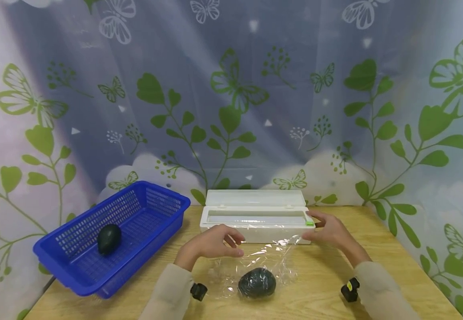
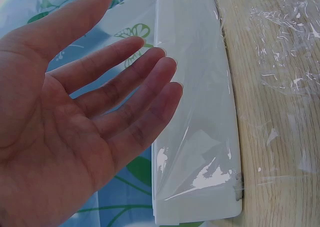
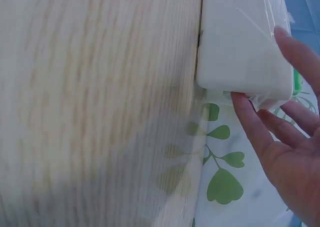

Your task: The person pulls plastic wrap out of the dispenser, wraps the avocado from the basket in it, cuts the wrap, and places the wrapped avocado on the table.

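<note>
A dark green avocado (image 1: 257, 282) lies on the table before me, with clear cling film (image 1: 269, 251) spread around it and running up to a white cling film dispenser (image 1: 255, 233). The dispenser's lid (image 1: 255, 198) is raised. My left hand (image 1: 219, 242) hovers over the film near the dispenser's front, fingers relaxed and apart; the left wrist view shows its bare palm (image 2: 55, 127). At the dispenser's right end, my right hand (image 1: 329, 229) grips the corner, thumb at the front face and fingers (image 3: 247, 117) against the end.
To the left stands a blue plastic basket (image 1: 143, 262), set at a slant, with another avocado (image 1: 109, 238) in it. A green slider (image 1: 309, 223) sits at the dispenser's right end. Behind the wooden table (image 1: 323, 284) hangs a patterned curtain (image 1: 279, 146).
</note>
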The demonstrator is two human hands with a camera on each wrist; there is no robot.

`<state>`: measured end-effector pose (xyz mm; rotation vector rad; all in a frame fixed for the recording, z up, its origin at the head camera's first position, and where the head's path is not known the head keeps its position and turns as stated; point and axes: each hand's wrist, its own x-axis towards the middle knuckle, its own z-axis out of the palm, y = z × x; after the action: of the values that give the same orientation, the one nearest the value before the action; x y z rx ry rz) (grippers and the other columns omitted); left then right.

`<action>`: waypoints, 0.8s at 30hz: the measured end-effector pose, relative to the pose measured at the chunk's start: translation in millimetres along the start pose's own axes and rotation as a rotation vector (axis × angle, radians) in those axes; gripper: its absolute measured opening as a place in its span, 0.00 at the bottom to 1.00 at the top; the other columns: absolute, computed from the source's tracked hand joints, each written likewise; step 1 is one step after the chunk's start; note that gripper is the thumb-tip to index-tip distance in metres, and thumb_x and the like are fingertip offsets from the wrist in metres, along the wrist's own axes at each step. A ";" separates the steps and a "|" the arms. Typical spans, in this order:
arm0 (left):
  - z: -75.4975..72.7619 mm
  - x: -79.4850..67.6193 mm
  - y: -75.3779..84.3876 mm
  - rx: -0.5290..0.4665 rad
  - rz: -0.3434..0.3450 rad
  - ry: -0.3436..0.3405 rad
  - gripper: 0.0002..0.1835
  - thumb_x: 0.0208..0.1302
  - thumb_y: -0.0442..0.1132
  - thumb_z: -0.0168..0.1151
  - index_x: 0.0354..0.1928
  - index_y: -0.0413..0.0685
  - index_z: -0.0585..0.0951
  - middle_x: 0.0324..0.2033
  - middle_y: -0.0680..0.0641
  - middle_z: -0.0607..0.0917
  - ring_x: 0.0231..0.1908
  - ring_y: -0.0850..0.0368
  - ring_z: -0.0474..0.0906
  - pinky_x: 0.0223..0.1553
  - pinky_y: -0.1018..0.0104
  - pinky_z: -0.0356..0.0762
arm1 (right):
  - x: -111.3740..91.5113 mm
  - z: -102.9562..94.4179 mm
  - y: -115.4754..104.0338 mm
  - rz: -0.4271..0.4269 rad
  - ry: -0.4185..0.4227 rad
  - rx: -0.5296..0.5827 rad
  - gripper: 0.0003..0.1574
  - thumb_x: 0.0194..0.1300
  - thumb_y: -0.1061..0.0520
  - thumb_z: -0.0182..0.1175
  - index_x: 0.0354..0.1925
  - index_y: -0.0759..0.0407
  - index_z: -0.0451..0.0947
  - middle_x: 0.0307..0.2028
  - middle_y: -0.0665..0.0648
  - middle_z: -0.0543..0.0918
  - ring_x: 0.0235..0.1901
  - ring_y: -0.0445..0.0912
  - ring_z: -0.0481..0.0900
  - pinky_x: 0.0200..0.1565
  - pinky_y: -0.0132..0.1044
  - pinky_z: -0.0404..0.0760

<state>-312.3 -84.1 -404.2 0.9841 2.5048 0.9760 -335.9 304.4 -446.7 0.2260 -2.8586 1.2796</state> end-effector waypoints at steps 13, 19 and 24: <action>-1.2 1.8 2.7 -0.007 -0.001 0.001 0.22 0.67 0.45 0.71 0.59 0.41 0.84 0.54 0.39 0.87 0.52 0.47 0.86 0.53 0.60 0.83 | 3.5 3.7 5.2 0.010 0.066 0.046 0.53 0.58 0.40 0.77 0.74 0.57 0.69 0.71 0.72 0.70 0.61 0.64 0.80 0.52 0.48 0.86; -2.0 6.6 5.8 0.009 0.012 -0.006 0.21 0.66 0.45 0.71 0.58 0.44 0.85 0.54 0.40 0.87 0.52 0.48 0.86 0.54 0.62 0.83 | 5.1 5.7 13.0 0.006 0.081 0.081 0.50 0.58 0.40 0.77 0.73 0.54 0.72 0.73 0.70 0.70 0.61 0.61 0.81 0.50 0.43 0.87; -3.8 16.2 12.2 0.023 0.043 -0.008 0.20 0.66 0.44 0.71 0.58 0.45 0.85 0.53 0.40 0.88 0.50 0.51 0.86 0.52 0.66 0.83 | 6.2 7.4 16.0 0.001 0.103 0.095 0.49 0.57 0.40 0.78 0.71 0.53 0.74 0.71 0.67 0.73 0.62 0.61 0.81 0.46 0.34 0.84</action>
<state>-319.8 -68.3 -393.3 1.0503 2.5042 0.9556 -343.7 308.6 -463.1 0.1541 -2.7164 1.3865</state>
